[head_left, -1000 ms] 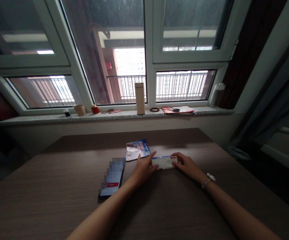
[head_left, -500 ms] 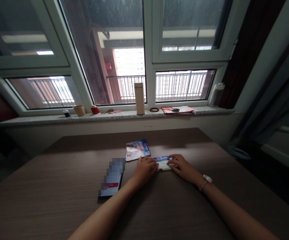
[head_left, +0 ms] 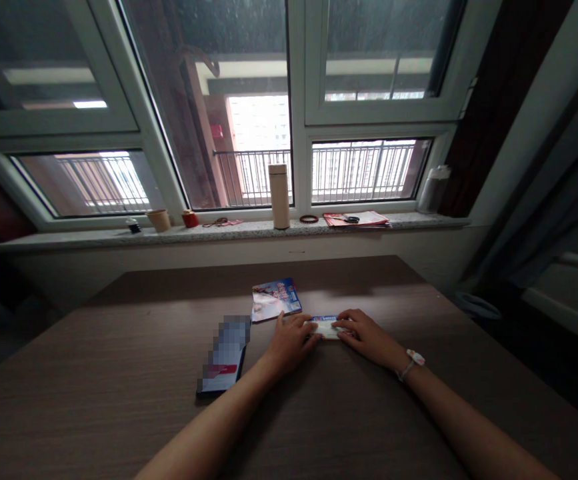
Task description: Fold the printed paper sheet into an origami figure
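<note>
A folded paper leaflet, blue along its top and white below, lies on the table between my two hands. My left hand grips its left end, with fingers bent over the paper. At the other end, my right hand holds the leaflet with curled fingertips pressed down on it. The fingers cover both ends of the paper. Just beyond my left hand is a blue and pink printed leaflet. A phone with a blurred screen rests left of my left forearm.
The brown table ends before a stone windowsill. On the sill stand a beige thermos, a paper cup, a red spool, a brown bracelet, papers with scissors, and a pale bottle.
My left fingers have shifted slightly on the leaflet, and my right fingers reach a little further over it. Less of its blue top strip shows. The phone and other leaflet have not moved.
</note>
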The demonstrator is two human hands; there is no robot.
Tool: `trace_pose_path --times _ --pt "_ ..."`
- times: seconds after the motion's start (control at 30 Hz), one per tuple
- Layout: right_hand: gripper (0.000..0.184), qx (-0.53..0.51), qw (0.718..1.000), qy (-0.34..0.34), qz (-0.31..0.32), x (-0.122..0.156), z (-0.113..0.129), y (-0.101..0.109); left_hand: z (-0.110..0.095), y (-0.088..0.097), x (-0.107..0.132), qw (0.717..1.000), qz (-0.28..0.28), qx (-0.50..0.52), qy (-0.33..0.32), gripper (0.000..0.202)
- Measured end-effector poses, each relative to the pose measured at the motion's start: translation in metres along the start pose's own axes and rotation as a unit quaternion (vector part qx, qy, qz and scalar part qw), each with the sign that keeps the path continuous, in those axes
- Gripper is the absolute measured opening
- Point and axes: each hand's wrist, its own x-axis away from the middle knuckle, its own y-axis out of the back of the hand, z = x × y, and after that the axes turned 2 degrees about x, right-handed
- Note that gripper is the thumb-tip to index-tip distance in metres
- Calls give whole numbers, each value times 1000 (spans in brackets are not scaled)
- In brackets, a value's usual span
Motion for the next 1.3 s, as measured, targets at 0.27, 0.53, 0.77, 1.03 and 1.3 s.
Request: trace_pose_path --times 0.27,0.53,0.77,1.03,1.3 --pt "35 22 1000 -6 -11 0 -4 -7 3 -3 -2 1000 12 8 14 33" --pt "37 49 999 -8 -19 -1 -3 -11 3 -4 -4 1000 3 21 15 29" --pt "36 77 997 -10 -24 -3 -1 -13 4 -7 -7 1000 -6 15 13 25" --pt "36 90 995 -5 -37 -4 -3 -16 5 -8 -8 1000 -14 12 11 26" --pt "36 94 995 -9 -36 -5 -1 -15 3 -6 -7 1000 -5 -6 9 29"
